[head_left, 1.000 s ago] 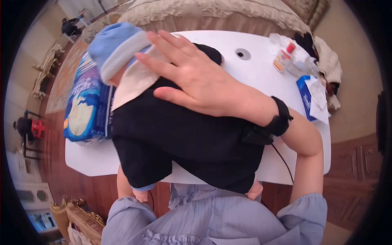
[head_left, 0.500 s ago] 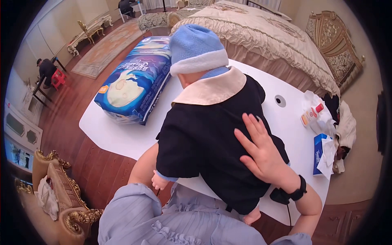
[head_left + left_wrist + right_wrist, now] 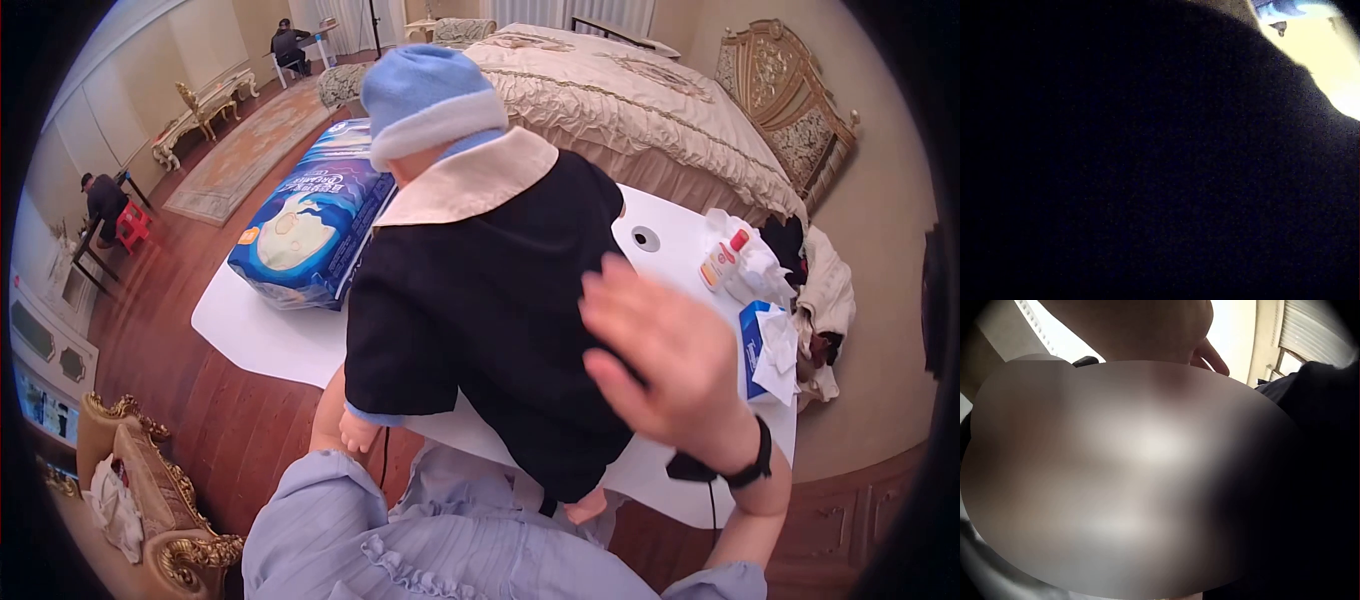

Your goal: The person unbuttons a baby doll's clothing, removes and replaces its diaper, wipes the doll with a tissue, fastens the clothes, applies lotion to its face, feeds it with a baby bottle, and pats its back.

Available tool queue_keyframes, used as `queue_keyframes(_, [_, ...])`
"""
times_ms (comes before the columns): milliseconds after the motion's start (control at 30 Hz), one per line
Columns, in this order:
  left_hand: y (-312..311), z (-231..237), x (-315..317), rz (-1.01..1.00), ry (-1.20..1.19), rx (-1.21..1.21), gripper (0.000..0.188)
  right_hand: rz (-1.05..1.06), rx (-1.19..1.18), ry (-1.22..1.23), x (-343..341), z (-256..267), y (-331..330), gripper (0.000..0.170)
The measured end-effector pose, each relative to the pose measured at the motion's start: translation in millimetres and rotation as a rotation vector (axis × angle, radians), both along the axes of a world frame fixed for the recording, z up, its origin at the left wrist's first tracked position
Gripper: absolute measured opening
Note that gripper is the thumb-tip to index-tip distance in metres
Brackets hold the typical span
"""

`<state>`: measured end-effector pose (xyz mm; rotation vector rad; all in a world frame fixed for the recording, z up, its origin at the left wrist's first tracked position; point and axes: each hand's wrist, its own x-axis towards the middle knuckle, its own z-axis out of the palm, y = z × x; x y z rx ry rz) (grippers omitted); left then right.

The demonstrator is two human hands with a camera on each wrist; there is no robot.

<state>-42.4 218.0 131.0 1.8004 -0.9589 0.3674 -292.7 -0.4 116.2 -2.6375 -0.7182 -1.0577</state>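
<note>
A doll in a black garment (image 3: 480, 300), cream collar (image 3: 470, 190) and blue hat (image 3: 430, 90) with a white band is upright, its back to the head view. My right hand (image 3: 665, 350) is motion-blurred beside the lower right of its back, fingers extended; whether it touches the garment I cannot tell. The left forearm passes behind the doll, whose body hides the left hand. Dark material (image 3: 1147, 156) fills most of the left wrist view. In the right wrist view a large blur covers the centre, with skin and fingers (image 3: 1210, 359) above it.
On the white table (image 3: 260, 345) lie a blue diaper pack (image 3: 310, 225) at left, and a red-capped bottle (image 3: 722, 262) and blue tissue box (image 3: 752, 350) at right. A bed (image 3: 640, 100) stands beyond. Two people sit in the far left background.
My right hand was over the collar, then on the doll's lower back; now it is further right, with fingers closer together. The head view has swung, showing more of the room.
</note>
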Motion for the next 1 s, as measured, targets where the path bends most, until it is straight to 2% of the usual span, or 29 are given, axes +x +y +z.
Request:
queue_keyframes(67, [-12.8, 5.1, -7.9, -0.039, 0.03, -0.034, 0.054, -0.039, 0.09, -0.066, 26.7, 14.6, 9.8, 0.04])
queue_keyframes(100, [-13.4, 0.3, -23.9, -0.056, 0.046, -0.053, 0.054, -0.058, 0.158, -0.02, 38.8, 14.8, 17.1, 0.051])
queue_keyframes(133, [-16.6, 0.7, -30.9, -0.071, 0.061, -0.072, 0.055, -0.063, 0.157, -0.025, 47.9, 12.6, 24.5, 0.051])
queue_keyframes(200, [-21.9, 7.4, -34.2, -0.095, 0.086, -0.108, 0.055, -0.246, 0.073, -0.074, 61.7, 5.4, 34.6, 0.062])
queue_keyframes(233, [-25.8, 8.2, -39.2, -0.103, 0.1, -0.125, 0.055, -0.256, 0.056, -0.043, 61.8, 1.6, 35.4, 0.072])
queue_keyframes(300, [-27.9, 5.6, -51.0, -0.116, 0.135, -0.165, 0.056, -0.251, 0.099, 0.01, 45.0, -3.4, 32.6, 0.073])
queue_keyframes(333, [1.2, -8.2, -66.8, -0.123, 0.156, -0.184, 0.056, -0.25, 0.142, 0.069, 36.6, -4.6, 30.3, 0.074])
queue_keyframes(400, [11.0, -10.0, -70.0, -0.145, 0.2, -0.213, 0.057, -0.276, 0.179, 0.109, 28.5, -4.9, 25.0, 0.079])
queue_keyframes(467, [21.4, -10.1, -74.5, -0.179, 0.236, -0.239, 0.057, -0.183, 0.473, 0.186, 31.6, 1.3, 16.2, 0.082])
queue_keyframes(500, [50.3, -18.9, -85.9, -0.198, 0.251, -0.251, 0.058, -0.134, 0.519, 0.177, 40.5, 7.5, 9.9, 0.087])
queue_keyframes(533, [53.8, -8.1, -84.9, -0.219, 0.264, -0.265, 0.058, -0.142, 0.523, 0.166, 48.9, 17.2, 4.9, 0.087])
queue_keyframes(567, [27.0, 5.8, -65.2, -0.24, 0.275, -0.278, 0.058, -0.055, 0.58, 0.128, 57.9, 28.1, 0.5, 0.09])
queue_keyframes(667, [23.6, 46.5, -32.7, -0.314, 0.295, -0.299, 0.059, 0.13, 0.727, 0.088, 85.3, 67.0, -10.9, 0.095])
queue_keyframes(733, [4.7, 75.1, -21.9, -0.378, 0.304, -0.292, 0.06, 0.113, 0.766, 0.036, 103.4, 86.1, -18.4, 0.096])
queue_keyframes(800, [-5.6, 101.7, -8.6, -0.448, 0.322, -0.277, 0.06, 0.402, 0.98, 0.249, 117.9, 95.8, -26.3, 0.08])
queue_keyframes(833, [-20.2, 126.6, 8.9, -0.484, 0.337, -0.27, 0.06, 0.386, 0.993, 0.218, 120.8, 93.5, -25.9, 0.08])
queue_keyframes(867, [-21.5, 133.8, 18.8, -0.517, 0.357, -0.266, 0.061, 0.593, 1.195, 0.377, 123.5, 89.0, -24.8, 0.08])
queue_keyframes(900, [-37.5, 127.3, 7.8, -0.547, 0.383, -0.265, 0.061, 0.81, 1.386, 0.543, 122.7, 83.2, -28.2, 0.08])
queue_keyframes(933, [-51.9, 119.1, -3.8, -0.574, 0.412, -0.269, 0.061, 0.797, 1.396, 0.526, 116.6, 82.2, -33.6, 0.08])
queue_keyframes(967, [-59.6, 119.1, -1.7, -0.598, 0.441, -0.275, 0.062, 0.769, 1.417, 0.514, 77.4, 48.7, -46.3, 0.08])
queue_keyframes(1000, [-58.8, 94.9, -27.6, -0.616, 0.472, -0.284, 0.062, 0.742, 1.438, 0.508, 77.1, 44.1, -40.7, 0.079])
